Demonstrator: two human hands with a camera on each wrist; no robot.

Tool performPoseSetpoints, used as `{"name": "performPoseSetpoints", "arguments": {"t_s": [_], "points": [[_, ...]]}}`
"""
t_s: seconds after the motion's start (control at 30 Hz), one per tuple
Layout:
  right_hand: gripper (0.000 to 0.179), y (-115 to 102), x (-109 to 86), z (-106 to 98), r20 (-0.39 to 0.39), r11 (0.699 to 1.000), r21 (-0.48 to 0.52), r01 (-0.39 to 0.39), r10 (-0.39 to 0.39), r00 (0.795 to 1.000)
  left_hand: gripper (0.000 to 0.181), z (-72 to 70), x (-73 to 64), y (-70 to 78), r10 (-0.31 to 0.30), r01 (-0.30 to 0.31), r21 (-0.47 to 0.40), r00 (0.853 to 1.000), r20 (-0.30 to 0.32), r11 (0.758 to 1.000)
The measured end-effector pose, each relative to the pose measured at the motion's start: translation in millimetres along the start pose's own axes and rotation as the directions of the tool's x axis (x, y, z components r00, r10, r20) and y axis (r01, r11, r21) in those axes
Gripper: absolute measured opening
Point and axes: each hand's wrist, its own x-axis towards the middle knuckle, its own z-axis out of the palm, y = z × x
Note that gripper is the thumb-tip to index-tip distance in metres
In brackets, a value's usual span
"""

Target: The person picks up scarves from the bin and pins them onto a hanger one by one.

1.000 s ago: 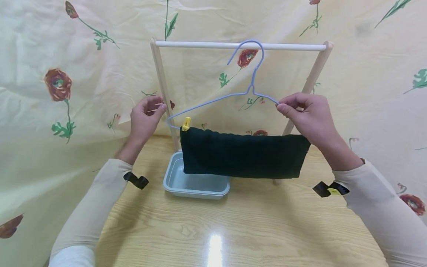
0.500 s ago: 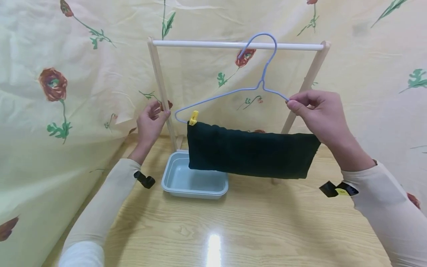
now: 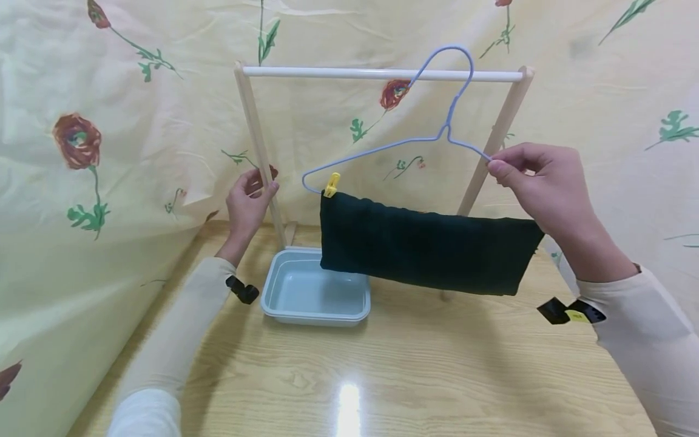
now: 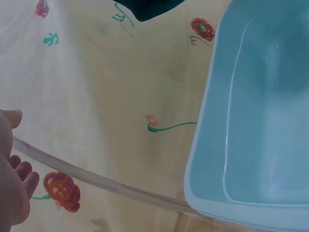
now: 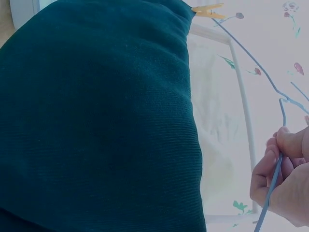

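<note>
A blue wire hanger [image 3: 377, 150] is pinched near its right shoulder by my right hand [image 3: 551, 188]. Over its lower bar hangs a folded dark green ribbed cloth [image 3: 426, 246], lower at the right end. A yellow clothespin [image 3: 331, 184] clips the cloth's left top corner; it shows orange-yellow in the right wrist view. The hook overlaps the rack's white rail [image 3: 327, 73] in the head view. My left hand [image 3: 248, 203] is at the rack's left wooden post [image 3: 253, 121], fingers loosely curved and apart from the thumb. In the left wrist view that hand [image 4: 14, 179] shows only partly.
Under the cloth's left end a light blue basin [image 3: 314, 317] stands on the wood-grain table [image 3: 306, 370]. The rack's right post [image 3: 505, 115] slants behind the hanger. A flower-printed sheet [image 3: 164, 133] covers the wall at the back and left.
My right hand has carried the hanger and cloth to the right, lifting the clothespin end slightly. My left hand has shifted a little right, to the rack's left post.
</note>
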Motion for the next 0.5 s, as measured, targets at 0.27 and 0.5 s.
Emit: {"name": "performPoseSetpoints", "arguments": {"t_s": [0.27, 0.5], "points": [[0.022, 3, -2.0, -10, 0.008, 1.000, -0.003, -0.024, 0.024, 1.000, 0.032, 5.6, -0.5, -2.4, 0.008, -0.008, -0.042, 1.000, -0.004, 0.999], [0.021, 0, 1.0, -18, 0.015, 0.999, 0.037, -0.023, 0.022, 1.000, 0.031, 7.8, 2.1, -3.9, 0.003, -0.004, -0.030, 1.000, -0.031, 1.000]]}}
